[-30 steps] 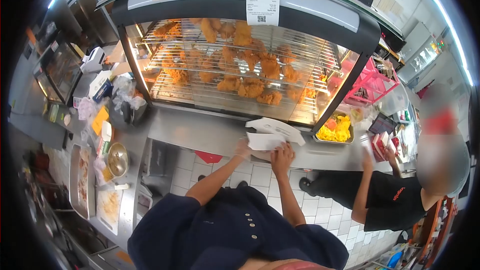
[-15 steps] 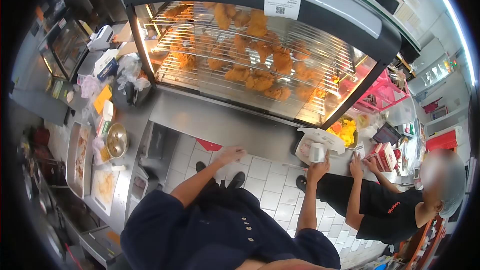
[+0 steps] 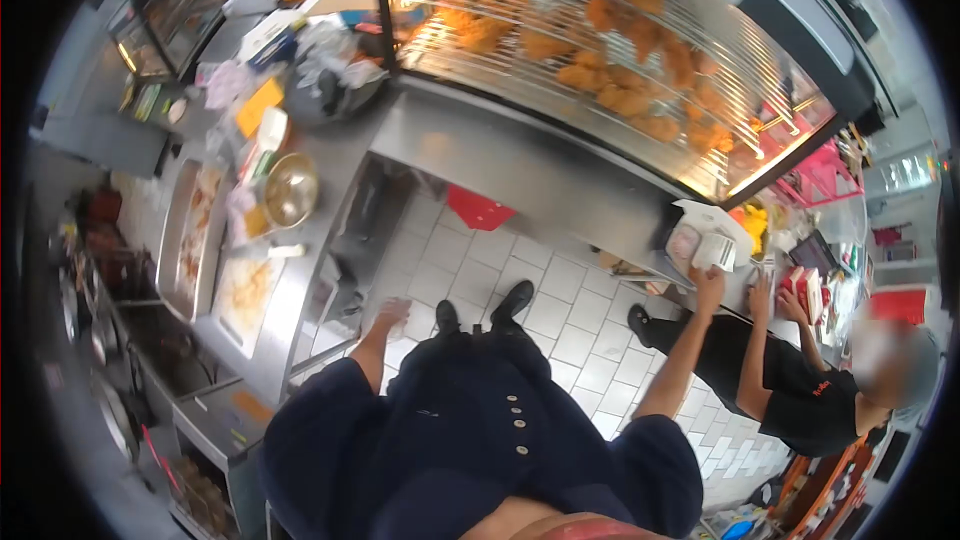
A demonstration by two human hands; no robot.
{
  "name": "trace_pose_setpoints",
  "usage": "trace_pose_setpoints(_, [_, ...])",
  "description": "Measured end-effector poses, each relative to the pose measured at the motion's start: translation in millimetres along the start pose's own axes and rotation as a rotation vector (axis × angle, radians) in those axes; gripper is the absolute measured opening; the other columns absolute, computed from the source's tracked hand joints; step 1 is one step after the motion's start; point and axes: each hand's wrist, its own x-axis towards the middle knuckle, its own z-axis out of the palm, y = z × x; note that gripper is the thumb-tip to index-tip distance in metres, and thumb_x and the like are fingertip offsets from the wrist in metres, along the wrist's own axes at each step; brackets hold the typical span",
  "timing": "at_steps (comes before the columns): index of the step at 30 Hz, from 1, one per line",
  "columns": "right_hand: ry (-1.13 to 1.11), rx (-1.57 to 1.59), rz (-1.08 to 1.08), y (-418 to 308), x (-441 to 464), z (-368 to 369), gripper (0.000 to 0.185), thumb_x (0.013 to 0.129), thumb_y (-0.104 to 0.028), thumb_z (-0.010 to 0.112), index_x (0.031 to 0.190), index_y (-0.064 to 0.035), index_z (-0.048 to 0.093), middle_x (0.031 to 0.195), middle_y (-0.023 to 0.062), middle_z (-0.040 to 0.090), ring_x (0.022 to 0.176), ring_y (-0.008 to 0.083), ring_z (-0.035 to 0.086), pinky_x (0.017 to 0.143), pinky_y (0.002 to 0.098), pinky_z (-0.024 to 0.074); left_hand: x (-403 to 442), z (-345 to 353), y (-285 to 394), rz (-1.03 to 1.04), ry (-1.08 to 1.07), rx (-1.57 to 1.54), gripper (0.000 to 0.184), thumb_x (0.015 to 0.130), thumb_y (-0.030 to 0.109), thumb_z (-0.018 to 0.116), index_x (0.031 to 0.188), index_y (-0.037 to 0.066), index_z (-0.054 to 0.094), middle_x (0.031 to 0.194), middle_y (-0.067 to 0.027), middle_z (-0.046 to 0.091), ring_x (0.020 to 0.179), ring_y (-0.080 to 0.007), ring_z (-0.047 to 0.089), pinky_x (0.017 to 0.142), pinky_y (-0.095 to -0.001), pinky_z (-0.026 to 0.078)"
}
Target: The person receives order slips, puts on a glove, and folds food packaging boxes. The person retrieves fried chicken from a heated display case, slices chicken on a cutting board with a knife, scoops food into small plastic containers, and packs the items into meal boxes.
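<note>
My right hand (image 3: 708,286) is closed around a white paper cup (image 3: 714,253). The cup is held tilted over an open white takeaway box (image 3: 684,243) on the counter's right end, and it hides part of what the box holds. My left hand (image 3: 391,314), apparently in a thin clear glove, hangs low over the tiled floor beside the left counter. Its fingers look loosely apart with nothing visible in them, though they are somewhat blurred. Behind the counter strip stands a lit warming cabinet (image 3: 600,50) with fried chicken (image 3: 628,90) on wire racks.
On the left counter are a metal bowl (image 3: 291,190), a long metal tray (image 3: 172,270), a white cutting board (image 3: 247,295) and plastic bags (image 3: 335,55). A co-worker (image 3: 800,390) at the right handles a red and white box (image 3: 803,293). Yellow items (image 3: 752,228) lie near the cabinet's corner.
The view has turned leftward, so the cabinet appears farther right. My left hand has drawn back from the counter front toward the left counter. My right hand still holds the cup at the box.
</note>
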Motion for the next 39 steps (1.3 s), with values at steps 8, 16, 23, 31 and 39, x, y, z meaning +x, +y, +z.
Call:
trace_pose_setpoints(8, [-0.171, -0.045, -0.342, -33, 0, -24, 0.037, 0.092, -0.033, 0.065, 0.085, 0.0036, 0.067, 0.070, 0.0129, 0.067, 0.072, 0.0248, 0.068, 0.069, 0.0372, 0.0524, -53, 30, -43, 0.180, 0.220, 0.027, 0.025, 0.077, 0.024, 0.068, 0.099, 0.013, 0.062, 0.099, -0.0044, 0.070, 0.099, -0.0278, 0.064, 0.083, -0.0415, 0.054])
trace_pose_setpoints(16, [-0.673, 0.455, -0.520, -205, -264, 81, 0.037, 0.104, -0.035, 0.045, 0.095, -0.0042, 0.064, 0.082, 0.0150, 0.064, 0.079, 0.0292, 0.062, 0.074, 0.0397, 0.0480, -65, 41, -31, -0.443, 0.271, -0.029, 0.036, 0.092, 0.027, 0.055, 0.123, 0.010, 0.061, 0.096, -0.0148, 0.070, 0.092, -0.0329, 0.068, 0.084, -0.0455, 0.053])
trace_pose_setpoints(23, [-1.138, 0.593, -0.416, -216, -400, 87, 0.031, 0.091, -0.006, 0.061, 0.122, -0.0047, 0.061, 0.117, 0.0118, 0.066, 0.099, 0.0225, 0.065, 0.085, 0.0325, 0.0531, -18, -70, 88, -0.468, -0.126, -1.009, 0.069, 0.099, 0.053, 0.038, 0.158, 0.020, 0.022, 0.165, -0.0145, 0.016, 0.151, -0.0299, 0.017, 0.121, -0.0492, 0.016])
trace_pose_setpoints(31, [-0.807, 0.504, 0.079, -7, -452, 37, 0.040, 0.092, -0.039, 0.066, 0.113, -0.0055, 0.068, 0.105, 0.0142, 0.072, 0.098, 0.0281, 0.068, 0.085, 0.0383, 0.0539, 6, -66, 337, -0.313, -0.564, -1.316, 0.078, 0.096, 0.069, 0.034, 0.156, 0.019, 0.027, 0.162, -0.0120, 0.026, 0.149, -0.0308, 0.021, 0.118, -0.0510, 0.021])
trace_pose_setpoints(39, [-0.987, 0.627, 0.247, 265, -579, 17, 0.049, 0.098, -0.047, 0.057, 0.122, -0.0056, 0.067, 0.116, 0.0157, 0.070, 0.111, 0.0268, 0.064, 0.093, 0.0380, 0.0503, 9, 33, 521, 0.750, -0.384, 0.104, 0.035, 0.101, 0.033, 0.046, 0.126, 0.016, 0.063, 0.125, -0.0139, 0.064, 0.113, -0.0311, 0.061, 0.095, -0.0468, 0.049])
